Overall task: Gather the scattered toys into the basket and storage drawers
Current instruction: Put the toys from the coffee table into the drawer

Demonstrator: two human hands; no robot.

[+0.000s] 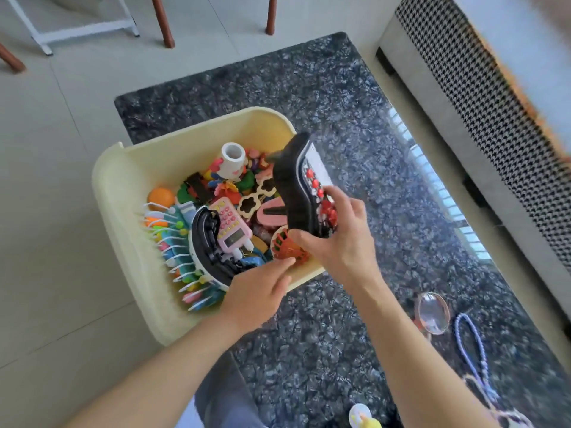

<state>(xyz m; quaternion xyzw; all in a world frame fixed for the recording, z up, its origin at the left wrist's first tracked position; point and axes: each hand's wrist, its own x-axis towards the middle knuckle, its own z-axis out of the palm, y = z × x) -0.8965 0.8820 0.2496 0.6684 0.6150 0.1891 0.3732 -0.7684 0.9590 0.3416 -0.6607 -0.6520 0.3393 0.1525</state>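
Note:
A cream plastic basket (123,193) stands half on the dark marble table, filled with several colourful toys, among them a pink toy phone (230,225), a white cup (233,159) and an orange ball (160,196). My right hand (343,239) grips a black toy keyboard (298,186) with red buttons, tilted upright over the basket's right side. My left hand (256,291) hovers flat at the basket's near rim, fingers straight, touching a round black-and-white toy (207,245).
On the marble table (340,103) at the lower right lie round pink glasses (432,313), a purple bead string (471,344) and a small yellow-and-white toy (363,420). A houndstooth sofa (482,97) runs along the right. Chair legs (163,23) stand behind.

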